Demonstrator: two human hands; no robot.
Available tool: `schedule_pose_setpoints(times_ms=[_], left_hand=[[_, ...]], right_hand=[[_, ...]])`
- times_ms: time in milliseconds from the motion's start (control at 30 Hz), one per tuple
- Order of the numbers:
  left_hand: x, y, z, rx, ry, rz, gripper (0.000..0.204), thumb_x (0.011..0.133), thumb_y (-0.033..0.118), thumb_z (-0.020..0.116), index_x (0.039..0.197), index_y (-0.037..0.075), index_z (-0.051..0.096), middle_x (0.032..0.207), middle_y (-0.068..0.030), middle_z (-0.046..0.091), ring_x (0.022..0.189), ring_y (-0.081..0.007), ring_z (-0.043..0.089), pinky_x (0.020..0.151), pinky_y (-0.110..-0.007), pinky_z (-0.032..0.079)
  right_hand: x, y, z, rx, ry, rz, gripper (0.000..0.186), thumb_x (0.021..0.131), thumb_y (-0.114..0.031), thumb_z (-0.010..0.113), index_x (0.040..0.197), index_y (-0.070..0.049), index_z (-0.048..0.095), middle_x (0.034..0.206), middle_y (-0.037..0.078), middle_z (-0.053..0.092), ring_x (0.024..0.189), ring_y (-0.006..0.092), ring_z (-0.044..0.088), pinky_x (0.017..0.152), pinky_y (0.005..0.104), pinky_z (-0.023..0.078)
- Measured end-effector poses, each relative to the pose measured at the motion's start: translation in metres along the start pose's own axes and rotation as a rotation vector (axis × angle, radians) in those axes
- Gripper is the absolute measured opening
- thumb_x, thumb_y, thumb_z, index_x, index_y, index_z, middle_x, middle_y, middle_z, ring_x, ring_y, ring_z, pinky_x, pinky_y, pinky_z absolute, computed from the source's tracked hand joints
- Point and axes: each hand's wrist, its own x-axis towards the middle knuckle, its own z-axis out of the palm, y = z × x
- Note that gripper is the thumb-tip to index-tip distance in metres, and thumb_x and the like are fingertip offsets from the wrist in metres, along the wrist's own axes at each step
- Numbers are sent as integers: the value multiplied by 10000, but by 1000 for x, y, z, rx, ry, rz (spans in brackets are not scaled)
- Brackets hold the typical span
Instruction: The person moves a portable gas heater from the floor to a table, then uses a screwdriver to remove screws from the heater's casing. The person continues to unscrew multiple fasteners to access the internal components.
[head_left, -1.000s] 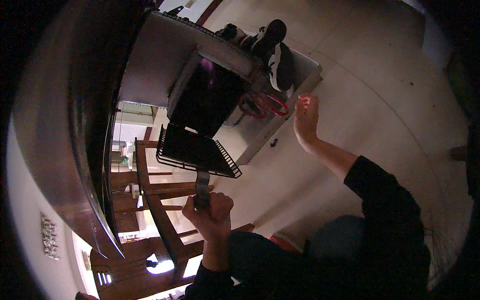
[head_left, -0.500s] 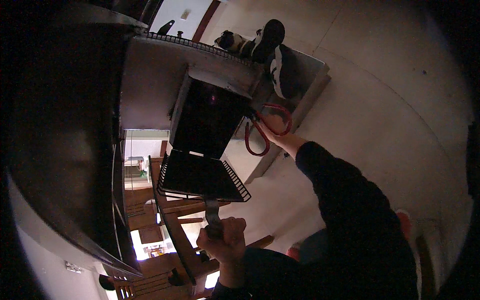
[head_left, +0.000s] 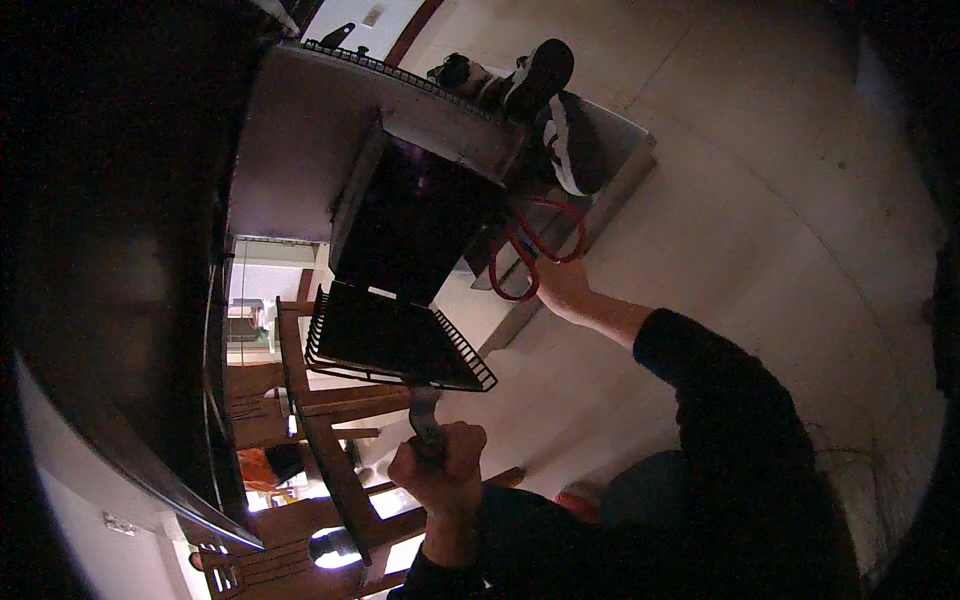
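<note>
While your left hand (head_left: 445,470) gripped the handle (head_left: 424,410) of the black tray (head_left: 395,335), your right hand (head_left: 562,287), forearm (head_left: 622,318) outstretched, lay beside the red loops (head_left: 583,235), finger closure indiscernible.

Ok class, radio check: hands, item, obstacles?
Left hand gripping dark handle by black wire-sided rack. Right hand at red loops, grip unclear. Shoes beyond.
</note>
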Motion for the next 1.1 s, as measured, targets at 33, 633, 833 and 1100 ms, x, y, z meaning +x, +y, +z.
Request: schedule_pose_setpoints(times_ms=[33, 633, 833, 1100], left_hand=[[0, 0, 0, -4, 39, -14, 506, 729, 515, 360, 418, 118, 327, 361, 11, 262, 346, -98, 225, 413, -252, 168], [-4, 5, 5, -36, 93, -79, 540, 714, 548, 350, 415, 100, 319, 381, 10, 273, 368, -111, 222, 423, -267, 162], [2, 2, 3, -38, -11, -64, 549, 712, 557, 358, 422, 94, 311, 384, 7, 275, 372, -110, 221, 426, -266, 154], [-2, 5, 0, 24, 8, -69, 574, 718, 586, 347, 410, 103, 323, 372, 17, 277, 353, -101, 223, 398, -264, 148]], right_hand=[[-2, -1, -4, -27, -38, 28, 104, 689, -69, 529, 614, -7, 569, 577, 103, 555, 536, 220, 569, 449, 348, 462], [59, 18, 34, 301, -32, -45, 227, 821, -240, 444, 853, -47, 560, 834, 112, 566, 802, 173, 541, 684, 277, 430], [50, 4, 12, -1216, 458, -373, 210, 834, -190, 415, 972, -53, 495, 963, 109, 493, 904, 198, 470, 731, 293, 406], [48, -16, -12, -1598, 379, -463, 374, 826, -134, 430, 1183, -60, 348, 1217, 121, 334, 1126, 263, 323, 866, 368, 362]])
